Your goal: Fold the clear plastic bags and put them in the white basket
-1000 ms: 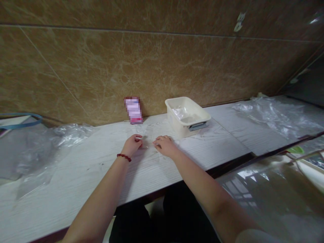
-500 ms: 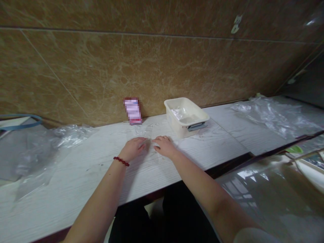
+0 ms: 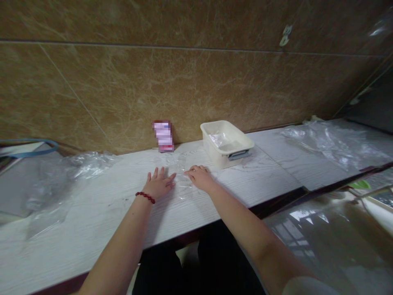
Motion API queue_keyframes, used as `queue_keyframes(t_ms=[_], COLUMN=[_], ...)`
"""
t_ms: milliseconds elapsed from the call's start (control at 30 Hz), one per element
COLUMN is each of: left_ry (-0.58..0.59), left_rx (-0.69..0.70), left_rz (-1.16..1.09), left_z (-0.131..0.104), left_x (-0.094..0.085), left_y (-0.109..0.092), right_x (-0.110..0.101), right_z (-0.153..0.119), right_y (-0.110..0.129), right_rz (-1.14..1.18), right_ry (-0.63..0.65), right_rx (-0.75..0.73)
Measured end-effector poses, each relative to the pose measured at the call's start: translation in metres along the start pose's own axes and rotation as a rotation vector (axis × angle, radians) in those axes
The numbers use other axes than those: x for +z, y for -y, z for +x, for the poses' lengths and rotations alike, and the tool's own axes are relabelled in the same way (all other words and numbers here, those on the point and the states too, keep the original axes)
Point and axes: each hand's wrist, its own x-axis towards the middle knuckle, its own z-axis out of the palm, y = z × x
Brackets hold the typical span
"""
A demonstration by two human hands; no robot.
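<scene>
A thin, see-through plastic bag point(image 3: 181, 186) lies flat on the white wood-grain table, between and beyond my hands. My left hand point(image 3: 159, 183), with a red bead bracelet at its wrist, rests with fingers spread at the bag's left side; nothing is in it. On the other side, my right hand point(image 3: 199, 178) has its thumb and forefinger drawn together at the bag's right part, pinching the film. Its remaining fingers are curled. The bag's exact outline is hard to make out against the table.
A cream plastic bin point(image 3: 225, 153) with a grey handle holds some clear film, right of my hands. A phone point(image 3: 164, 136) leans on the brown tiled wall. More clear plastic lies at left point(image 3: 92, 164) and at right point(image 3: 328, 141). The table edge point(image 3: 172, 241) runs before me.
My left hand has let go of the film, spread its fingers and shifted slightly left. My right thumb and forefinger have closed together. More of the bag shows flat between the hands.
</scene>
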Motion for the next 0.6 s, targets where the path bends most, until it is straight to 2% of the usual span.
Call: queue_keyframes(t_ms=[200, 300, 433, 600], left_ry=[0.021, -0.041, -0.142, -0.186], left_rx=[-0.016, -0.054, -0.087, 0.052], left_rz=[-0.007, 0.011, 0.013, -0.068], left_z=[0.0, -0.009, -0.037, -0.08], left_x=[-0.003, -0.009, -0.011, 0.007], left_y=[0.006, 0.013, 0.016, 0.018], right_x=[0.001, 0.001, 0.001, -0.005], right_z=[0.002, 0.002, 0.0, 0.001], right_y=[-0.002, -0.002, -0.001, -0.006], right_rz=[-0.003, 0.005, 0.044, 0.104], right_ry=[0.012, 0.012, -0.017, -0.096], right_rx=[0.025, 0.022, -0.002, -0.031])
